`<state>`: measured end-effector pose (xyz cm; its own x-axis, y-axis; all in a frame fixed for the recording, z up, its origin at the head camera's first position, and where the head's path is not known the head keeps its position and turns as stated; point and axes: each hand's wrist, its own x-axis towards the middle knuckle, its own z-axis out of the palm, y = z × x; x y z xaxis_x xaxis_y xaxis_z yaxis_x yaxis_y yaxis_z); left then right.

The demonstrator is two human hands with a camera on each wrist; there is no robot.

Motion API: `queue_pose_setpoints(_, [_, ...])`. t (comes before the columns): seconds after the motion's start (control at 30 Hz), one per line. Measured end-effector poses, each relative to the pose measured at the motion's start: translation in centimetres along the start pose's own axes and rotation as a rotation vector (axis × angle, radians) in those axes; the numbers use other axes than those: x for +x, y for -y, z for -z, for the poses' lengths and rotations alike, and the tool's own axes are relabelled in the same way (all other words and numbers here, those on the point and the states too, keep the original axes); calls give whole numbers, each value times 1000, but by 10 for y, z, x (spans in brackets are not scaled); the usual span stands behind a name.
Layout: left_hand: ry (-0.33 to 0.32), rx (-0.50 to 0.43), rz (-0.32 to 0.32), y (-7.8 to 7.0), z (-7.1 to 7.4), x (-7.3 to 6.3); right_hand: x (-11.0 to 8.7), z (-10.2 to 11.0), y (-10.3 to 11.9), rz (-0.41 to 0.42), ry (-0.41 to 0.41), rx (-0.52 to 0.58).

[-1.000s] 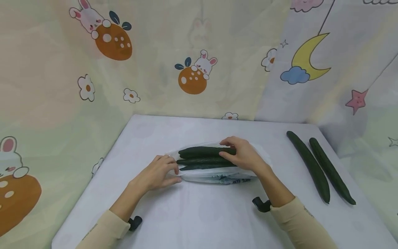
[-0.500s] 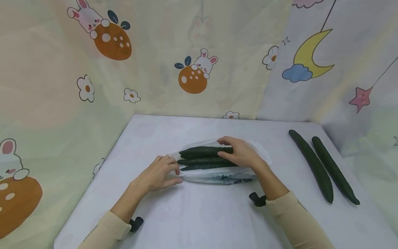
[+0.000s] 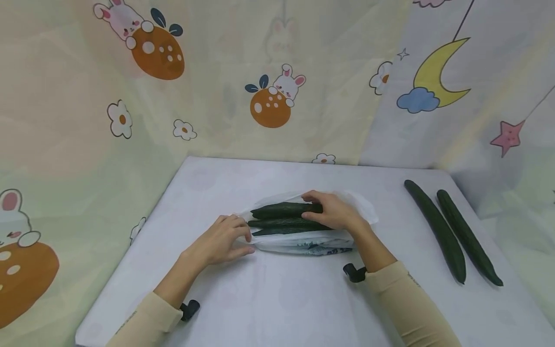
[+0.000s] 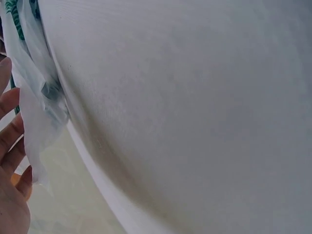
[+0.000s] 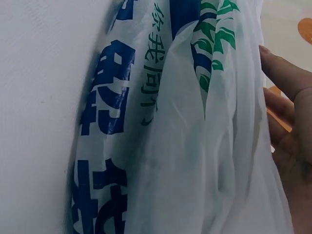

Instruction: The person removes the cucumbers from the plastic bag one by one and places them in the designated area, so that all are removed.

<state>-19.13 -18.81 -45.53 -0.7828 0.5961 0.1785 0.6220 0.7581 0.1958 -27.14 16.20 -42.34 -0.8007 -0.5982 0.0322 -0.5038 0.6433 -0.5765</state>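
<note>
Three dark green cucumbers lie side by side in a thin white plastic bag [image 3: 295,246] printed in blue and green. My right hand [image 3: 331,210] holds the right part of the farthest cucumber [image 3: 277,210], thumb on its near side and fingers on its far side. Its right end is hidden in the hand. The middle cucumber [image 3: 277,223] and the nearest cucumber [image 3: 277,232] lie in front. At the bag's left end, my left hand [image 3: 221,241] touches the edge with loosely bent fingers, thumb apart from them. In the left wrist view, its fingers [image 4: 9,136] are right at the plastic.
Two more cucumbers, a left one [image 3: 435,231] and a right one [image 3: 468,236], lie on the right of the white-covered table [image 3: 286,308]. Behind the table hangs a printed cloth [image 3: 217,77] with rabbits and flowers.
My right hand has slid slightly left along the farthest cucumber. My left hand stays at the bag's left edge. The head view has shifted a little.
</note>
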Motion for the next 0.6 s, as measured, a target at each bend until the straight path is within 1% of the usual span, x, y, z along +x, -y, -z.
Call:
queue_pose_setpoints(0.23, [2,-2,-4,0,1,1,2,2,-3,51,4,11])
queue_pose_setpoints(0.3, [3,2,-5,0,2,1,2,2,-3,50,9,1])
queue_pose_setpoints(0.43, [4,3,-5,0,2,1,5,-1,-1,14,29,-29])
queue_pose_setpoints(0.6, [14,-6,9,-1,2,0,6,-6,0,16,51,-65])
